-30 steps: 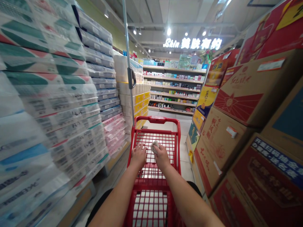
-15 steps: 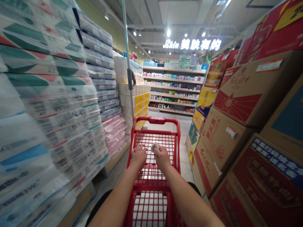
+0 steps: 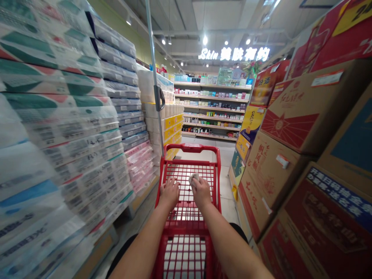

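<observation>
Both my hands rest on a red wire shopping cart (image 3: 215,182) in front of me. My left hand (image 3: 170,193) lies on the cart with its fingers curled over the wire. My right hand (image 3: 201,190) is closed around a small crumpled white wad (image 3: 193,178), which looks like tissue or cloth, and also rests on the cart. The cart's basket holds nothing that I can see.
Wrapped paper-goods packs (image 3: 66,128) are stacked high on the left, cardboard boxes (image 3: 293,116) on the right. A thin metal pole (image 3: 154,77) rises at the left. Shelves of small bottles (image 3: 212,112) and a lit sign (image 3: 234,53) close the aisle ahead.
The stacks and boxes have slid slightly toward me and the view has shifted a little; my hands have kept their hold on the cart and the white wad.
</observation>
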`<state>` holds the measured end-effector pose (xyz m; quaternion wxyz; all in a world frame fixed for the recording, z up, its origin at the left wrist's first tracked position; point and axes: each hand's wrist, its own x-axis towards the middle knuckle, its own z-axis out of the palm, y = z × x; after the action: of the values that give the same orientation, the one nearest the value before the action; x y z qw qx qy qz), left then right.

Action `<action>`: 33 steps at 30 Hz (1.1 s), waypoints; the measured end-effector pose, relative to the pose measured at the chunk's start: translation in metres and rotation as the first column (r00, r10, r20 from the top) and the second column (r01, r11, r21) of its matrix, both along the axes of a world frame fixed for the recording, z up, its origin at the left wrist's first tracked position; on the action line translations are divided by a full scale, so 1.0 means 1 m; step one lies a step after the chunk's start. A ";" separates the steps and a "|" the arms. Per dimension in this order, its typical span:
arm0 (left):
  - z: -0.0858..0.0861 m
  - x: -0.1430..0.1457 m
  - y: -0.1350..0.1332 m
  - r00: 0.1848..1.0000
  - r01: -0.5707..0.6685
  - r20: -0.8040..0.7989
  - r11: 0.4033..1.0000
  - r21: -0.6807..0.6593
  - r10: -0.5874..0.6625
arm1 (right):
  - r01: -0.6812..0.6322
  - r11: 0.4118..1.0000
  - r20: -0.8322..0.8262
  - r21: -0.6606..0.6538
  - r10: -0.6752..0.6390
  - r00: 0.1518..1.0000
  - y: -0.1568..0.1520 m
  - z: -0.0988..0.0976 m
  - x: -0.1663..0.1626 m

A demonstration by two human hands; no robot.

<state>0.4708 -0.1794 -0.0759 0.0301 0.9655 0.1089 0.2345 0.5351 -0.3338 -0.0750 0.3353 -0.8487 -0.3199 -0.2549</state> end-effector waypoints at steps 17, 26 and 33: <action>0.000 0.001 0.000 1.000 0.002 -0.019 1.000 0.017 -0.001 | -0.134 0.990 -0.041 0.049 0.136 0.990 0.001 -0.003 0.003; 0.002 0.000 -0.001 1.000 0.008 -0.014 1.000 0.002 -0.008 | -0.099 0.993 -0.077 0.071 0.104 0.992 -0.001 -0.004 0.006; -0.003 0.003 0.002 1.000 0.011 -0.012 1.000 -0.002 -0.011 | 0.020 0.999 -0.080 0.050 -0.016 0.997 -0.001 -0.001 0.002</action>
<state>0.4734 -0.1772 -0.0791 0.0318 0.9675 0.1038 0.2285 0.5371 -0.3350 -0.0756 0.3668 -0.8523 -0.2920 -0.2321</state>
